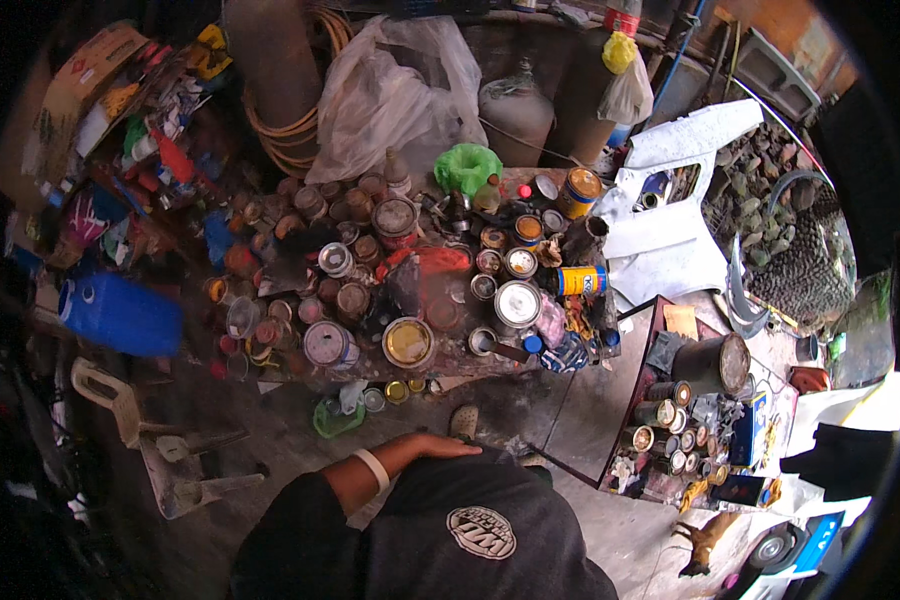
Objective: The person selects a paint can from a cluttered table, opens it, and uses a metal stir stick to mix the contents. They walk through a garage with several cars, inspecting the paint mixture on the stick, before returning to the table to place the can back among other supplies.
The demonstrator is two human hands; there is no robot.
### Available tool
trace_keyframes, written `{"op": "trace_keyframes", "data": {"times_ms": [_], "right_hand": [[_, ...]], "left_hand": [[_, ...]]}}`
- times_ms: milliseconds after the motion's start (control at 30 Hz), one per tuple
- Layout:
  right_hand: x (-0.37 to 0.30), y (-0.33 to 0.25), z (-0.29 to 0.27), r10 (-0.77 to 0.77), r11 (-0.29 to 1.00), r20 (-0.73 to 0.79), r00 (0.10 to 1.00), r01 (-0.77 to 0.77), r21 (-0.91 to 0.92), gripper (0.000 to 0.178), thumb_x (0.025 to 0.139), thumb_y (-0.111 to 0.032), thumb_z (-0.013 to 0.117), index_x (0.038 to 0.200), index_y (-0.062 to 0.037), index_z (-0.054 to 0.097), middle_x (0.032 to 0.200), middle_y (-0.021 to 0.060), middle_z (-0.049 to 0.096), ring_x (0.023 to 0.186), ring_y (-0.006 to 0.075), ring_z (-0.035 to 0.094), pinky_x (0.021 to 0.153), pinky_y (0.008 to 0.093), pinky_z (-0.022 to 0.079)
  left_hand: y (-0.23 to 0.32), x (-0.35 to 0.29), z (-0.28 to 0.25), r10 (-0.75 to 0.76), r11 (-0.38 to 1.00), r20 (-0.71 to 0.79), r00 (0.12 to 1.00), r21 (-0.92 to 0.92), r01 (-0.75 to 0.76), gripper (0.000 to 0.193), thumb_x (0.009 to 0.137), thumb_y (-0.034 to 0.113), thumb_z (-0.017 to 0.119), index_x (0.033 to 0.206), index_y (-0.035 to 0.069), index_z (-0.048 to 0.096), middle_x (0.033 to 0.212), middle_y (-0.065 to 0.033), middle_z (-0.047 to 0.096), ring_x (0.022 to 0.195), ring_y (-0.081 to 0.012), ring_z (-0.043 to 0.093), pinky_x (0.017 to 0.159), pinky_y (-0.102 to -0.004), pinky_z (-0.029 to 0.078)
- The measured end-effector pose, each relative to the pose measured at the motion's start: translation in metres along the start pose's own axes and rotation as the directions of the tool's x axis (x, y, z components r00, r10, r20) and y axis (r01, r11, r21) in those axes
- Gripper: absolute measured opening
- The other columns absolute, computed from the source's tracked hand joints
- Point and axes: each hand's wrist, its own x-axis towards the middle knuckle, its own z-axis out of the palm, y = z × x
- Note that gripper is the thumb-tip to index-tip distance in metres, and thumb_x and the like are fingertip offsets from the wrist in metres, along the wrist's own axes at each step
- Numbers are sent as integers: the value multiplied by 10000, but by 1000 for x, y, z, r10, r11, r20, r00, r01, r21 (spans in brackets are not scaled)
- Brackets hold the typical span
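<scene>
My left hand [444, 446] lies flat against the front of my black shirt [420, 525], fingers stretched out and holding nothing. A pale band [372, 468] circles that wrist. My right hand is out of sight. Ahead of me stands a cluttered, stained workbench [470, 375] crowded with paint cans. Nearest its front edge are a can with a yellowish top [408, 343], a pinkish-lidded can [327, 344] and a small tin with a flat tool [500, 347]. A white-lidded can [517, 304] sits behind them. No hand touches any of these.
At left are a white plastic chair [160, 455] and a blue plastic drum [120, 315]. White car body panels [660, 240] lean at the far right. Another can-laden table [630, 395] stands to the right; a brown dog [708, 543] lies on the floor. Clear plastic sheeting [400, 90] hangs behind.
</scene>
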Motion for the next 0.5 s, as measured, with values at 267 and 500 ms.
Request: {"op": "trace_keyframes", "data": {"times_ms": [267, 500], "right_hand": [[-21, 2, 11, 11, 994, -24, 1000, -9, 112, 504, 965, -470, 642, 955, 30, 709, 808, 78, 677, 812, 184, 614, 757, 360, 478], [-37, 13, 23, 124, 979, -138, 983, -98, 179, 582, 980, -535, 595, 927, 36, 692, 805, 50, 654, 747, 195, 564, 709, 391, 468]], "left_hand": [[28, -3, -7, -101, 985, 41, 994, 143, 94, 1220, 831, 926, 352, 1624, 22, 150, 1696, -215, 69, 1571, -356, 57, 1259, -476, 93], [39, 12, -5, -133, 980, 46, 990, 153, 125, 1227, 845, 890, 409, 1605, -40, 158, 1695, -197, 119, 1564, -334, 129, 1257, -442, 126]]}}
